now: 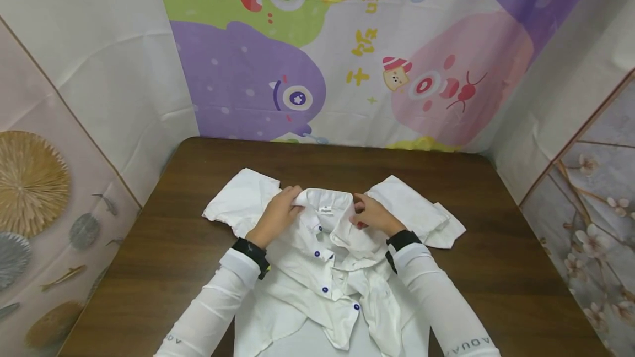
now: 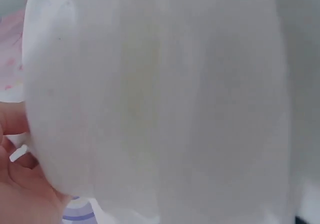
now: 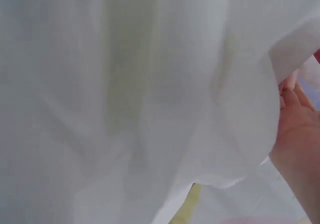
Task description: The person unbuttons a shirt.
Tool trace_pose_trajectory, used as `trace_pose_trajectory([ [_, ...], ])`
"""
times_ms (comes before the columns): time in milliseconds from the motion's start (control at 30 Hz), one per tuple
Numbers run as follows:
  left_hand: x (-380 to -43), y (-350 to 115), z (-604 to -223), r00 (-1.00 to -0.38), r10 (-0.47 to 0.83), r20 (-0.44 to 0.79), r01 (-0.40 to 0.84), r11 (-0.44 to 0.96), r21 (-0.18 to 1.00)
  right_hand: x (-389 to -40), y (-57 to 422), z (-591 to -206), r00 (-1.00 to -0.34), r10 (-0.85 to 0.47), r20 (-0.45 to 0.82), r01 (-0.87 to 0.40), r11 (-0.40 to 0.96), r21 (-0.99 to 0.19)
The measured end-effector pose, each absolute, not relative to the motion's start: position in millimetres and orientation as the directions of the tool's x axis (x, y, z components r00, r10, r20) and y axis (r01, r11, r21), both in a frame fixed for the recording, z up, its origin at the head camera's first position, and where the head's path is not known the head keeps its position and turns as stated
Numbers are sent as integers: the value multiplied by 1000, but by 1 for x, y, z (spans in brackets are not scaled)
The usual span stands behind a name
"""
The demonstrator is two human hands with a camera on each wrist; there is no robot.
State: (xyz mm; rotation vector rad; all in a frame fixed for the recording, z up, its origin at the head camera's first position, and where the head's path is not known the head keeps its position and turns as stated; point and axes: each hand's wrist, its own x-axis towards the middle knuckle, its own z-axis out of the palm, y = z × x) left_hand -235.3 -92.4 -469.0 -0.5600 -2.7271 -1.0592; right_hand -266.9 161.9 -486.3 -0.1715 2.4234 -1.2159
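A white short-sleeved shirt with dark blue buttons lies front up in the head view, its collar at the far side. My left hand pinches the collar's left end. At the opposite end, the fingers of my right hand grip the collar's right side. Both sleeves spread outward past the hands. White cloth fills most of the left wrist view, with the left hand at the lower left edge. In the right wrist view, hanging fabric covers most of the picture, and the right hand is at the right edge.
The shirt is on a brown wooden table. Behind the table hangs a curtain printed with cartoon monsters. Patterned panels stand at the left and right. The shirt's lower part runs toward the near edge.
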Motion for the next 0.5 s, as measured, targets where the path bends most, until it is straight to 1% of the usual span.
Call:
trace_pose_trajectory([
  [100, -239, -95, -466, -910, 285, 303, 415, 660, 626, -268, 163, -481, -918, -298, -262, 60, 549, -833],
  [167, -241, -97, -464, -910, 280, 305, 413, 658, 630, -269, 164, -477, -930, -290, -226, 37, 538, -842],
  [367, -249, -102, -458, -925, 255, 280, 377, 686, 622, -270, 165, -462, -963, -224, -151, -10, 589, -808],
  [500, -259, -107, -454, -927, 250, 280, 374, 690, 620, -272, 166, -453, -978, -202, -59, -73, 587, -806],
])
